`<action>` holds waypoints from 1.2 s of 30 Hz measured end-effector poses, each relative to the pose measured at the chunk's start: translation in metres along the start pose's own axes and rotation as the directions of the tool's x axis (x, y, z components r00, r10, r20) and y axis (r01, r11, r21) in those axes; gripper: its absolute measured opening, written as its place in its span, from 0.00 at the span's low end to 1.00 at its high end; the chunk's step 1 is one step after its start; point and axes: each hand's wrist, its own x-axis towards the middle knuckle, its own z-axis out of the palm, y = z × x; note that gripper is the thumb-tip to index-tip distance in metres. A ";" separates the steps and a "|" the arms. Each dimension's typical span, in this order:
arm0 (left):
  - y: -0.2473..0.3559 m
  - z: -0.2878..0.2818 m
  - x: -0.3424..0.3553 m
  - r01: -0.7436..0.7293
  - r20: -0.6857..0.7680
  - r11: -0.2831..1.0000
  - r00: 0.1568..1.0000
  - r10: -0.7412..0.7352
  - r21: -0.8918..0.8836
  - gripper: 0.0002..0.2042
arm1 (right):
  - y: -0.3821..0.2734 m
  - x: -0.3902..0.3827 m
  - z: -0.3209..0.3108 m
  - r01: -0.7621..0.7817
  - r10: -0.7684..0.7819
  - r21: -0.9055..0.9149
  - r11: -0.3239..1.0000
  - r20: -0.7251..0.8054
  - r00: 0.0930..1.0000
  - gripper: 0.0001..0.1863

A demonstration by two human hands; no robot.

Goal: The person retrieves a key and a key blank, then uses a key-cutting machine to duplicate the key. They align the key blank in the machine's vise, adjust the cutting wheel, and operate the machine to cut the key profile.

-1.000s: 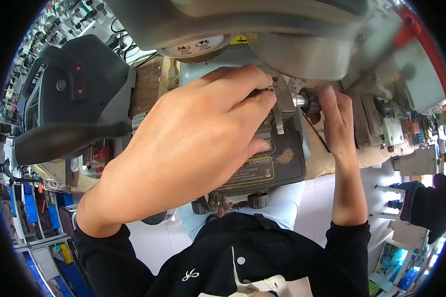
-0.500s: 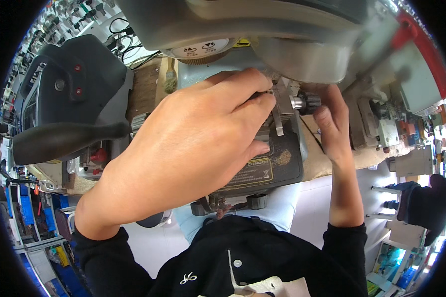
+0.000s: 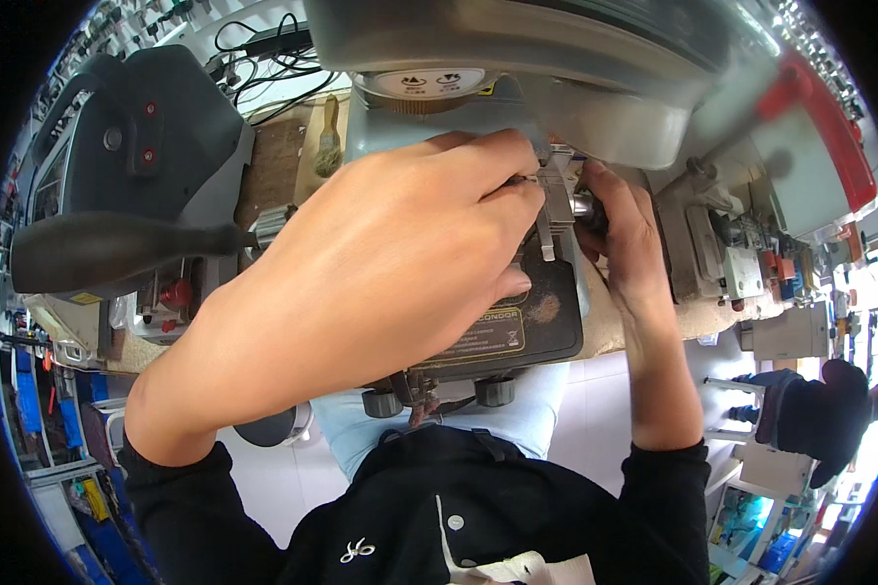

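A grey key cutting machine (image 3: pixel 517 44) stands in front of me, with a clear guard (image 3: pixel 615 127) over its working part. Below the guard sits a metal clamp (image 3: pixel 556 200), brass-coloured dust lying on the black base plate (image 3: pixel 551 336) nearby. My left hand (image 3: pixel 390 249) reaches across to the clamp's left side, fingers bent and closed; whatever they pinch is hidden behind the hand. On the clamp's right side, my right hand (image 3: pixel 634 234) wraps its fingers round the black clamp knob (image 3: pixel 591 213), whose silver shaft shows beside the thumb.
To the left is another dark grey machine (image 3: pixel 156 136), with a black handle (image 3: pixel 117 253) jutting toward me. A brush (image 3: pixel 329 141) lies on the bench near tangled cables (image 3: pixel 278 73). A third machine with a red lever (image 3: pixel 829 146) stands at right. A person (image 3: pixel 815 419) is farther right.
My right hand has closed in on the clamp knob and its grip has turned. My left hand stays at the clamp. The whole view has shifted slightly.
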 end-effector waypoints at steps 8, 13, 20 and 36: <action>-0.003 0.003 -0.002 0.015 -0.055 0.999 0.998 -0.018 -0.042 0.18 | 0.000 0.001 0.008 0.579 -0.625 -0.286 0.763 -0.099 0.775 0.10; 0.002 0.001 -0.048 0.089 -0.291 0.991 0.950 -0.114 -0.100 0.14 | 0.006 0.005 0.015 0.512 -0.492 0.064 0.857 -0.198 0.848 0.09; -0.022 -0.023 -0.187 0.521 -0.735 0.540 0.596 0.324 0.660 0.12 | 0.044 -0.009 -0.050 0.356 -0.441 -0.300 0.885 -0.297 0.847 0.10; -0.060 -0.045 -0.114 0.077 -0.895 0.907 0.150 -0.421 -0.414 0.23 | 0.127 -0.028 -0.087 -0.004 -0.121 -0.551 0.835 -0.190 0.974 0.07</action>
